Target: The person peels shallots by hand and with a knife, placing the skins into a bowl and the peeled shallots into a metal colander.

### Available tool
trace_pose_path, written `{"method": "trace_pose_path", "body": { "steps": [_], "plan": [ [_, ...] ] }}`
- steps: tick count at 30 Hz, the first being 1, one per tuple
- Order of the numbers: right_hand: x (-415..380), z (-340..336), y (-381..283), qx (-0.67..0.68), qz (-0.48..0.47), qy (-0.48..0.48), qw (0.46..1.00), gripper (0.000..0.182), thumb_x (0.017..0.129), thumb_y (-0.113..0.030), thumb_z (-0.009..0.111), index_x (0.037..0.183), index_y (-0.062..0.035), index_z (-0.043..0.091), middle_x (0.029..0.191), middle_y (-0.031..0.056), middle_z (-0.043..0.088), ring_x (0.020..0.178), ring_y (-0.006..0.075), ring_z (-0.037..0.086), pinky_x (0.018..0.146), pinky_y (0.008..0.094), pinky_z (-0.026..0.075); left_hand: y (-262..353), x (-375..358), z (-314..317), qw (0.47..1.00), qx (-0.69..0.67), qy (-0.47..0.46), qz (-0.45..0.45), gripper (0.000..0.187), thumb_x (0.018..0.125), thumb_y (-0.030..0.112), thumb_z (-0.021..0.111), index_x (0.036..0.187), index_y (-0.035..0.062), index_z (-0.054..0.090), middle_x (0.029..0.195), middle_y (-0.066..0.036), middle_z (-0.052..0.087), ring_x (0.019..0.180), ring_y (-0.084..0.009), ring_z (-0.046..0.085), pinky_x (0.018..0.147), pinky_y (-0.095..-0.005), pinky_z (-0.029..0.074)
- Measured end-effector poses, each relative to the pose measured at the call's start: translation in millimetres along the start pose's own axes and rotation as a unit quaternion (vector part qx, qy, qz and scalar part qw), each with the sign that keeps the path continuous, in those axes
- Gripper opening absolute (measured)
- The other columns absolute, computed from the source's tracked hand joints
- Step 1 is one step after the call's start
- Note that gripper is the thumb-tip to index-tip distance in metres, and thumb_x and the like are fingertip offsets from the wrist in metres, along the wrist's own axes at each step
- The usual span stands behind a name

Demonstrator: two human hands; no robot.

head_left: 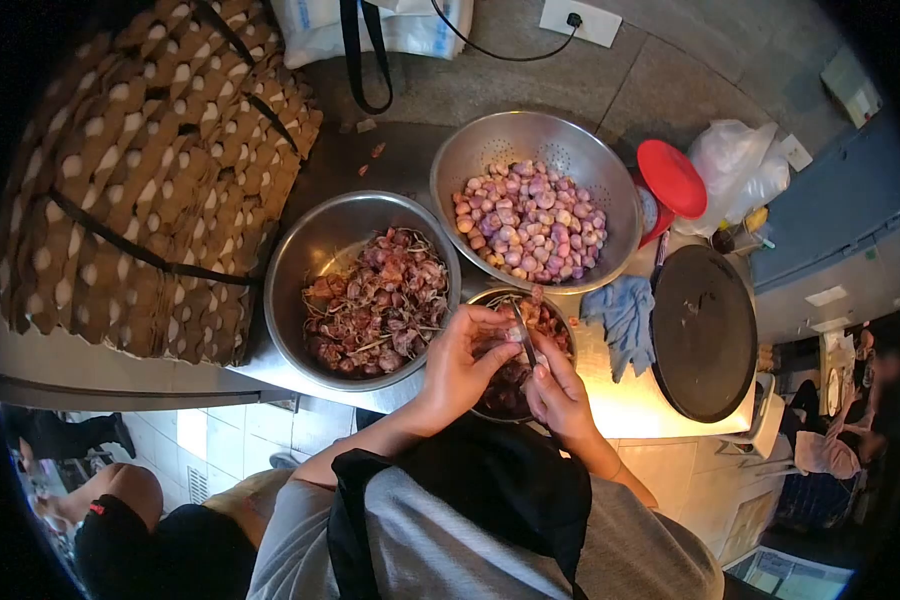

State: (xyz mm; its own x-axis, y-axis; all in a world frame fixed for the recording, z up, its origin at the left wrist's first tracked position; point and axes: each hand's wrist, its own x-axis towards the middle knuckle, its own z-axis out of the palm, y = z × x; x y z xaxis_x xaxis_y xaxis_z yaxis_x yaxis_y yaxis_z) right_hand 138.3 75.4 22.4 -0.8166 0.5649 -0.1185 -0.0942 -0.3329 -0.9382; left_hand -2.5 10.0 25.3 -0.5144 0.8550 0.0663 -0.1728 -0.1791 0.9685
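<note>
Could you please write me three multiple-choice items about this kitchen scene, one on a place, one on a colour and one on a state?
1. Where do the hands work?
A. Over the small bowl
B. Over the colander
C. Over the egg trays

2. What colour is the lid right of the colander?
A. Blue
B. Red
C. Green

3. What does the big bowl hold?
A. Water
B. Whole eggs
C. Peels and scraps

Answers:
1 A: the left hand and right hand meet above the small bowl, with a knife between them.
2 B: the lid beside the colander of peeled shallots is red.
3 C: the big bowl is filled with reddish skins and stringy roots; the egg trays stand to its left.
</note>
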Motion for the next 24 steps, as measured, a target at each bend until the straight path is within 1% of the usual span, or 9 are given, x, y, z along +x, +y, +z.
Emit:
{"method": "trace_pose_path", "body": {
  "steps": [1, 2, 3, 5, 9, 13, 17, 20, 24],
  "plan": [
    [0, 0, 3, 0.002, -0.005, 0.005, 1.0, 0.044, 0.091, -0.019, 0.041, 0.131, -0.0056, 0.03, 0.061, -0.0017, 0.04, 0.047, 0.0037, 0.034, 0.044, 0.0167, 0.029, 0, 1, -1, 1.0, -0.011, 0.003, -0.004, 0.032, 0.074, -0.005, 0.061, 0.098, 0.003, 0.041, 0.094, -0.009, 0.054, 0.092, -0.0135, 0.053, 0.081, -0.0257, 0.044],
    [3, -1, 6, -0.129, -0.096, 0.023, 0.987, 0.042, 0.091, -0.018, 0.042, 0.13, -0.0052, 0.032, 0.064, -0.0013, 0.043, 0.048, 0.0035, 0.035, 0.046, 0.0163, 0.029, -1, 2, -1, 1.0, -0.021, 0.005, -0.008, 0.032, 0.075, -0.005, 0.061, 0.097, 0.0032, 0.04, 0.095, -0.009, 0.054, 0.092, -0.0135, 0.053, 0.081, -0.0258, 0.044],
    [9, -2, 11, -0.257, -0.184, 0.04, 0.948, 0.04, 0.091, -0.016, 0.042, 0.129, -0.0048, 0.034, 0.067, -0.0009, 0.045, 0.05, 0.0034, 0.036, 0.047, 0.016, 0.029, -3, 2, -2, 1.0, -0.014, 0.007, -0.009, 0.032, 0.075, -0.005, 0.061, 0.097, 0.0033, 0.04, 0.095, -0.009, 0.054, 0.092, -0.0136, 0.053, 0.082, -0.026, 0.043],
    [9, -2, 12, -0.349, -0.223, 0.06, 0.908, 0.038, 0.09, -0.015, 0.042, 0.127, -0.0042, 0.038, 0.072, -0.0007, 0.048, 0.052, 0.0032, 0.037, 0.048, 0.0157, 0.03, -7, 3, -5, 1.0, -0.001, 0.01, -0.013, 0.032, 0.075, -0.005, 0.061, 0.097, 0.0034, 0.04, 0.095, -0.01, 0.055, 0.093, -0.0137, 0.053, 0.082, -0.0263, 0.043],
    [3, 2, 4, -0.183, -0.115, 0.074, 0.973, 0.037, 0.09, -0.014, 0.042, 0.126, -0.0038, 0.04, 0.077, -0.0028, 0.048, 0.054, 0.0027, 0.035, 0.049, 0.0158, 0.029, -5, 4, -4, 0.999, -0.038, 0.001, -0.028, 0.03, 0.076, -0.004, 0.06, 0.097, 0.0037, 0.04, 0.096, -0.01, 0.055, 0.093, -0.0136, 0.052, 0.082, -0.0264, 0.043],
    [8, -6, -2, -0.062, -0.036, 0.092, 0.993, 0.037, 0.091, -0.014, 0.042, 0.126, -0.0041, 0.039, 0.078, -0.0042, 0.048, 0.053, 0.0017, 0.033, 0.047, 0.015, 0.027, 0, 4, -2, 0.991, -0.12, -0.017, -0.062, 0.028, 0.078, -0.002, 0.058, 0.098, 0.0037, 0.04, 0.096, -0.01, 0.055, 0.093, -0.013, 0.052, 0.081, -0.0278, 0.045],
    [12, -7, -5, -0.058, -0.041, 0.101, 0.992, 0.037, 0.09, -0.013, 0.042, 0.127, -0.0049, 0.039, 0.076, -0.0047, 0.047, 0.051, 0.0015, 0.031, 0.045, 0.0149, 0.025, 14, 5, -3, 0.954, -0.242, -0.024, -0.176, 0.024, 0.081, 0.0, 0.056, 0.101, 0.0037, 0.042, 0.098, -0.009, 0.054, 0.093, -0.0128, 0.053, 0.077, -0.0278, 0.048],
    [8, -4, -14, -0.042, -0.016, 0.085, 0.995, 0.037, 0.091, -0.013, 0.041, 0.127, -0.0046, 0.037, 0.076, -0.0046, 0.047, 0.05, 0.0017, 0.03, 0.045, 0.0153, 0.025, 11, 7, -5, 0.939, -0.275, -0.015, -0.208, 0.022, 0.082, 0.004, 0.056, 0.101, 0.0039, 0.045, 0.097, -0.007, 0.053, 0.091, -0.0127, 0.053, 0.075, -0.0258, 0.048],
    [-1, -3, -9, -0.028, -0.015, 0.016, 0.999, 0.039, 0.091, -0.013, 0.038, 0.129, -0.004, 0.034, 0.086, -0.0027, 0.05, 0.05, 0.0014, 0.03, 0.045, 0.0154, 0.025, -5, 6, -7, 0.975, -0.173, -0.016, -0.14, 0.02, 0.083, 0.006, 0.054, 0.101, 0.0055, 0.045, 0.095, -0.004, 0.053, 0.088, -0.0113, 0.052, 0.073, -0.0246, 0.045]
  ]
}}
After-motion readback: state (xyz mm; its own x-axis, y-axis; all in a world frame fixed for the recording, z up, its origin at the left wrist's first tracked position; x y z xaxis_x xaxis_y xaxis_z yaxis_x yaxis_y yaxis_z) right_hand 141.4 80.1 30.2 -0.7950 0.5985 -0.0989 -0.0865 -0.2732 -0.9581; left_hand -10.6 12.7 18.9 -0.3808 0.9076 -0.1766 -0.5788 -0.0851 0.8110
